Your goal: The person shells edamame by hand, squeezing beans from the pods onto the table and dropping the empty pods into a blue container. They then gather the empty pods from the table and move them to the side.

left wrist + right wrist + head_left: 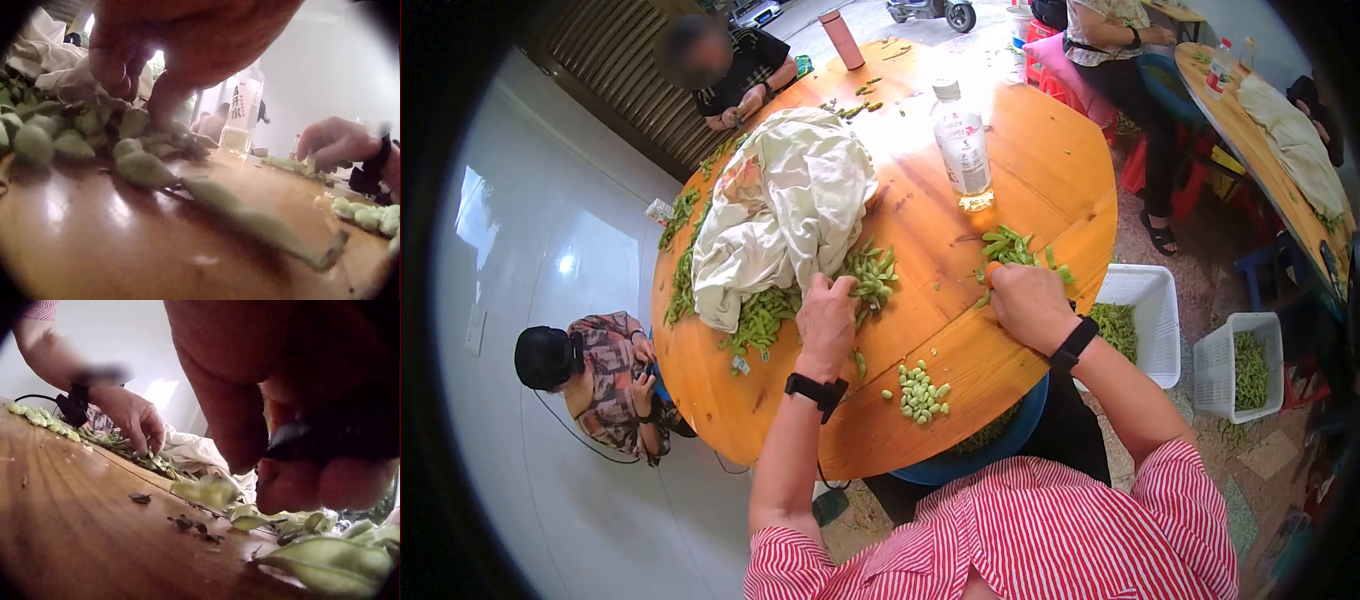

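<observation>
My left hand (pixel 827 320) reaches fingers-down into green pods (pixel 872 272) beside the white cloth; the left wrist view shows its thumb and a finger (pixel 164 103) apart, touching the pods. Over a smaller heap of pods (pixel 1008 245) is my right hand (pixel 1032 303). Its fingers curl round a small orange and dark object (pixel 294 439), partly hidden, whose orange part (pixel 992 272) shows at the fingertips. Just below this hand, a blurred pale pod (pixel 209 492) is in view. Shelled green beans (pixel 922 392) lie between the hands near the table edge.
A white cloth (pixel 785 205) covers part of the left pile. A bottle (pixel 963 150) and a pink tumbler (pixel 842 40) stand farther back on the round table (pixel 1040 150). White baskets (pixel 1162 320) sit at right, a blue basin (pixel 1028 420) below the edge. Other people sit around.
</observation>
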